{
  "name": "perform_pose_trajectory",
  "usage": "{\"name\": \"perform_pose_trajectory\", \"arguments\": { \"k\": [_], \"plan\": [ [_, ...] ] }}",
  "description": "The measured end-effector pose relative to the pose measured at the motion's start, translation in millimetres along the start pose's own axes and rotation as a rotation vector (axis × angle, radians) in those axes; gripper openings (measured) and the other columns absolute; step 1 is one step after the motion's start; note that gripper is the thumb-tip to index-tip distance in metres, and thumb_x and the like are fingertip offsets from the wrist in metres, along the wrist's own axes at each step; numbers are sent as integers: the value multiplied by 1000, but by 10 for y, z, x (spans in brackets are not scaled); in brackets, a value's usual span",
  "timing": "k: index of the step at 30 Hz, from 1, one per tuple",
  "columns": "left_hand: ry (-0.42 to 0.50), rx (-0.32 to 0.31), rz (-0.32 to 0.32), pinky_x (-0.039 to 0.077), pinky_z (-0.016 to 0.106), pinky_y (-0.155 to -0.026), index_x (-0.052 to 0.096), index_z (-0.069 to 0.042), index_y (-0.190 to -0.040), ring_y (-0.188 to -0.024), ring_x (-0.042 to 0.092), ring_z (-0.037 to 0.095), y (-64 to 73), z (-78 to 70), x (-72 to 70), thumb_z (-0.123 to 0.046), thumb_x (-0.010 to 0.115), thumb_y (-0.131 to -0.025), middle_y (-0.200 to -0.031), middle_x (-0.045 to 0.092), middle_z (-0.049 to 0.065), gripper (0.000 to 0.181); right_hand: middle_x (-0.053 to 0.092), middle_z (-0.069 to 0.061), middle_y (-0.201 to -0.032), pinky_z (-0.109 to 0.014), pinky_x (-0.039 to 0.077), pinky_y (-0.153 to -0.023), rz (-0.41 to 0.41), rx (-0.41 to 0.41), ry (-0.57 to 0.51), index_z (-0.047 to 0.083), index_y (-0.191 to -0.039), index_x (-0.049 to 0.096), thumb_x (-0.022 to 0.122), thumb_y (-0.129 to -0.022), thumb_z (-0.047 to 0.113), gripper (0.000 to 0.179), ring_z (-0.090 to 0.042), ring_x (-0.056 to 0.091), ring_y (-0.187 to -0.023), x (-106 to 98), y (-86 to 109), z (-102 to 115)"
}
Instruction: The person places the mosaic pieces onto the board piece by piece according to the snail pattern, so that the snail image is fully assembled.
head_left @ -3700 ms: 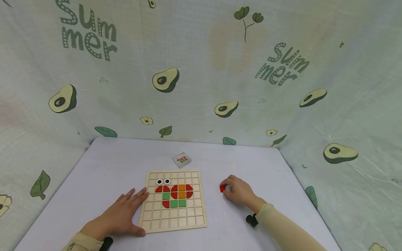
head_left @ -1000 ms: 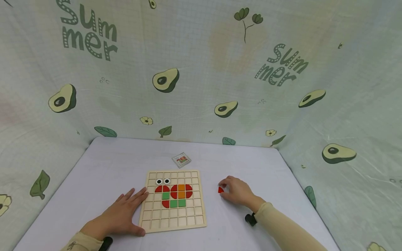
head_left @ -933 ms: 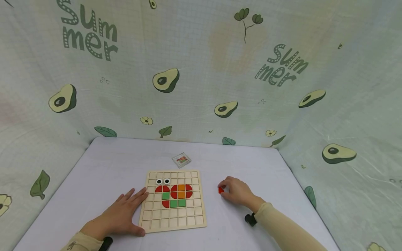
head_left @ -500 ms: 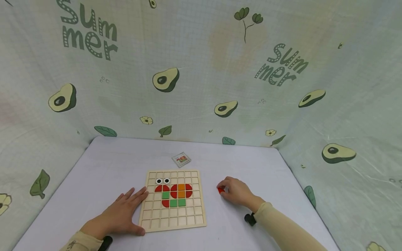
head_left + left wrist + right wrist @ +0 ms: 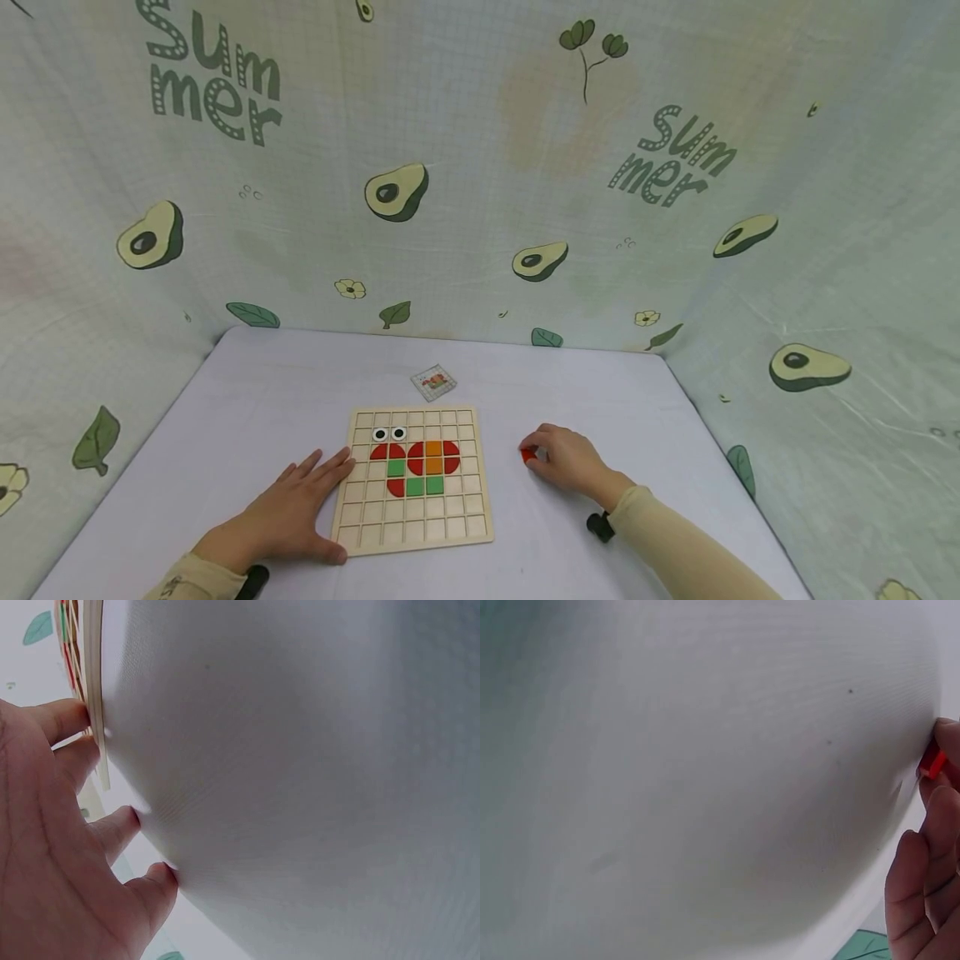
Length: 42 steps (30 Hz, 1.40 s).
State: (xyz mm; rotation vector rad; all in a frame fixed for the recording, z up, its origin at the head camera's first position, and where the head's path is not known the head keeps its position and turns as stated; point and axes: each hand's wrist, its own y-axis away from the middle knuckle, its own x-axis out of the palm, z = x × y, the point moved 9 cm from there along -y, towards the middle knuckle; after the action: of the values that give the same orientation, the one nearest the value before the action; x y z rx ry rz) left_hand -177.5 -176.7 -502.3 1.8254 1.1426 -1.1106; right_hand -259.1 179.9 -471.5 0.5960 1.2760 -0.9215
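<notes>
A square wooden grid board (image 5: 450, 529) lies on the white-covered table, with red rounded pieces, green and orange squares and two round eye pieces set in its cells. My left hand (image 5: 288, 517) is spread flat along the board's left edge, fingertips and thumb at the rim. In the left wrist view, two fingers touch the board's side (image 5: 94, 675) and the others rest on the cloth. To the right of the board, my right hand (image 5: 567, 458) pinches a small red piece (image 5: 528, 455) between thumb and fingers, close over the table. The right wrist view shows the red piece (image 5: 932, 760) partly hidden by fingertips.
A small pattern card (image 5: 433, 382) with a printed coloured picture lies behind the board. White cloth covers the table (image 5: 300, 367). Printed fabric (image 5: 465, 167) with avocados and leaves hangs around the back and sides.
The right hand has shifted slightly left with the red piece, which turns a little between the fingers. The left hand, board and card stay put.
</notes>
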Motion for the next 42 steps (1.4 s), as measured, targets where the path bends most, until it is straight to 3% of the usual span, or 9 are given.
{"name": "perform_pose_trajectory", "arguments": {
  "k": [12, 30, 42],
  "plan": [
    [-10, 0, 0, 22, 72, -108, 47, -8, -148, -142, 25, 48, -1, 0, 4, -76, 81, -50, -158, 35, 8, 124, 63, 12, -91, -27, 51, -67, 9, 32, -32, 18, -104, 75, 79, -84, 19, 20, -5, 53, -75, 6, -5, -6],
    [-11, -3, 4, 22, 72, -108, 47, -8, -148, -142, 25, 48, 17, -2, -2, -76, 80, -51, -159, 34, 8, 123, 63, 16, -90, -24, 48, -64, 1, 19, -116, 20, -103, 76, 78, -83, 19, 20, -3, 52, -72, 21, -8, 11],
    [-14, -4, -4, 22, 72, -108, 47, -8, -148, -142, 26, 48, 13, 7, 6, -77, 80, -51, -158, 35, 8, 123, 62, 16, -92, -22, 47, -61, 24, -15, -139, 20, -106, 76, 78, -85, 18, 21, -3, 50, -70, 3, -78, 229]
  ]
}}
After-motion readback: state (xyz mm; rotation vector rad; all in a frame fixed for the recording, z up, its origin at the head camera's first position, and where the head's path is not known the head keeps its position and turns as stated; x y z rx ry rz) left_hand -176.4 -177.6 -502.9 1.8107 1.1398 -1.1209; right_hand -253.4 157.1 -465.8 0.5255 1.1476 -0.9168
